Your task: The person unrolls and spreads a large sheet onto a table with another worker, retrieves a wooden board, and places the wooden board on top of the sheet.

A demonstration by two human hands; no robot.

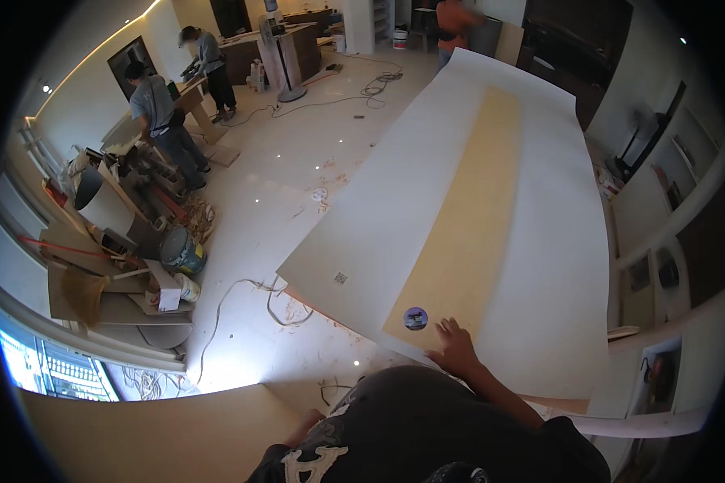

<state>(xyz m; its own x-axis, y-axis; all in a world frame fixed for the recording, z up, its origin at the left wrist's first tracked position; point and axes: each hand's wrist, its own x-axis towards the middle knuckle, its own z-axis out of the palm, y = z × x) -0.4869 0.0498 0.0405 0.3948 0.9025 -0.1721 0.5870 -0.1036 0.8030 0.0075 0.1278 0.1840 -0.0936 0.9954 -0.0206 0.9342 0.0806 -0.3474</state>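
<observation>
Tan strip (469,217) already laid lengthwise down the white panel (379,217), reaching its near edge. Right hand (456,348) flat on strip's near end, fingers spread. Left hand (304,427) mostly hidden; fingers unreadable.

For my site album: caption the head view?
Right hand flat on a tan strip lying along a large white board.

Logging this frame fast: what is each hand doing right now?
Right hand: open, fingers flat on the near end of the tan strip, holding nothing.
Left hand: mostly hidden; cannot tell.
</observation>
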